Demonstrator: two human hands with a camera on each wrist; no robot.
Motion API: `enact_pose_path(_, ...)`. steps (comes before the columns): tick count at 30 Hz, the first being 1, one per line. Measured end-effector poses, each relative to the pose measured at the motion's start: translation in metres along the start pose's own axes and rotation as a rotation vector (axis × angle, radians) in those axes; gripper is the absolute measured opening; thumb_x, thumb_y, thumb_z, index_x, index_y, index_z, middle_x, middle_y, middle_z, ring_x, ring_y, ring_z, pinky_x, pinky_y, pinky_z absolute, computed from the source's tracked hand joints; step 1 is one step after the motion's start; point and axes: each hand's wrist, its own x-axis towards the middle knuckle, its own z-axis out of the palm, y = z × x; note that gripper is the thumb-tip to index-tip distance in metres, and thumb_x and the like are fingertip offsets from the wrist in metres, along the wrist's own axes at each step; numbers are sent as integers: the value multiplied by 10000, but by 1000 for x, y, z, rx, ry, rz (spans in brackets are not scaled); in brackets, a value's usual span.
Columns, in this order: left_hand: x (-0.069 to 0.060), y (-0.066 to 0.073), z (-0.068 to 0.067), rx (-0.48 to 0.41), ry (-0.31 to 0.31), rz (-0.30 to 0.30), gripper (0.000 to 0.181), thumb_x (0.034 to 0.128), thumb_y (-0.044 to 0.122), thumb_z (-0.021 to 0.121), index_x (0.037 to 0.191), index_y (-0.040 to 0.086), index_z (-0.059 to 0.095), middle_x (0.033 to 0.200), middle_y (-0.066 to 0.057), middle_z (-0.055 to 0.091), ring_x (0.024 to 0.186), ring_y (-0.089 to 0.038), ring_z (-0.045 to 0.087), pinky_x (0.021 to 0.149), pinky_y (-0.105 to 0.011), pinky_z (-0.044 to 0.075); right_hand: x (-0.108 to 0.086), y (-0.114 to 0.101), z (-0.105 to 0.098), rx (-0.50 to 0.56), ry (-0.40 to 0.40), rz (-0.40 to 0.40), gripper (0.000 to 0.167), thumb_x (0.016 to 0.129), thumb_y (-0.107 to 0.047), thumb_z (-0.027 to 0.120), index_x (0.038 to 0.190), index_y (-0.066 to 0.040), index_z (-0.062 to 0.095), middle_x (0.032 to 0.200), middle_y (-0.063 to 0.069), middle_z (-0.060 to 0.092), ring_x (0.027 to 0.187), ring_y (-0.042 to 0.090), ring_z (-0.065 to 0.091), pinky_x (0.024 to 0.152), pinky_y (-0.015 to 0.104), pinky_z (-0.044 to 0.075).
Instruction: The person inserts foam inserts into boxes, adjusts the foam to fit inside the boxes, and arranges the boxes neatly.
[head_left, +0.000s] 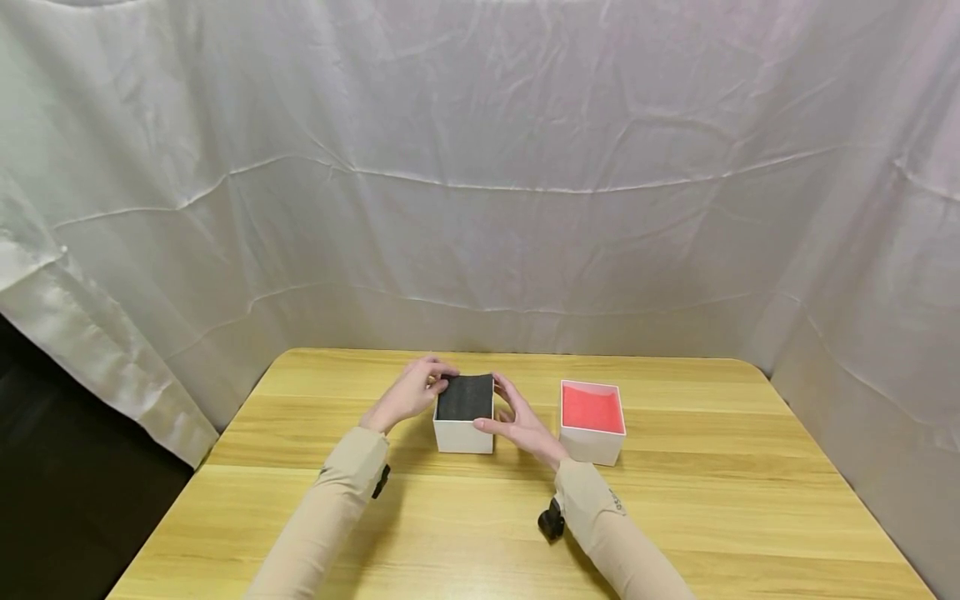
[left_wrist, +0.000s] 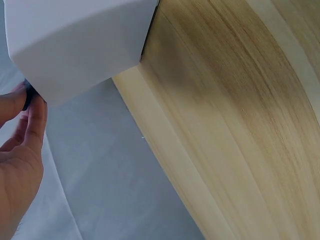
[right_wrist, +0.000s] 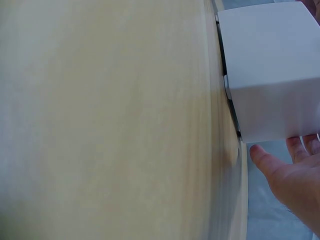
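Note:
A white box (head_left: 463, 437) stands on the table with a black sheet (head_left: 467, 398) at its open top. My left hand (head_left: 414, 388) is at the far left corner of this box. In the left wrist view, the left thumb and fingers pinch a dark edge (left_wrist: 29, 95) at the box rim, apparently of the black sheet. Along the right side of the box lies my right hand (head_left: 521, 423), fingers spread and thumb by the near corner. The right wrist view shows its fingertips (right_wrist: 295, 145) touching the box wall; part of the hand is out of frame.
To the right stands a second white box (head_left: 592, 446) with a red lining (head_left: 592, 408) inside. Both boxes are on a wood-grain table (head_left: 465, 533). Pale curtains (head_left: 480, 242) surround its back and sides.

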Motion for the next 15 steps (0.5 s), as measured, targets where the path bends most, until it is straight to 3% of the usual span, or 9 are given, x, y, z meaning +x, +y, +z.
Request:
enact_pose_path(7, -1, 4, 1, 48, -19, 30, 266, 938, -62, 607, 1187, -63, 699, 1176, -200, 641, 1051, -334, 642, 907, -445, 568, -1, -2, 0, 2, 3, 4, 947, 907, -151, 736, 1628, -164, 122, 1692, 141, 167, 1579, 340, 128, 1261, 569, 169)
enact_pose_path(15, -3, 7, 4, 119, -68, 11, 328, 911, 37, 708, 1231, -29, 686, 1226, -175, 624, 1160, -340, 592, 1045, -501, 479, -1, -1, 1, 8, -4, 3, 958, 911, -146, 732, 1629, -127, 98, 1689, 148, 174, 1578, 337, 132, 1260, 575, 159)
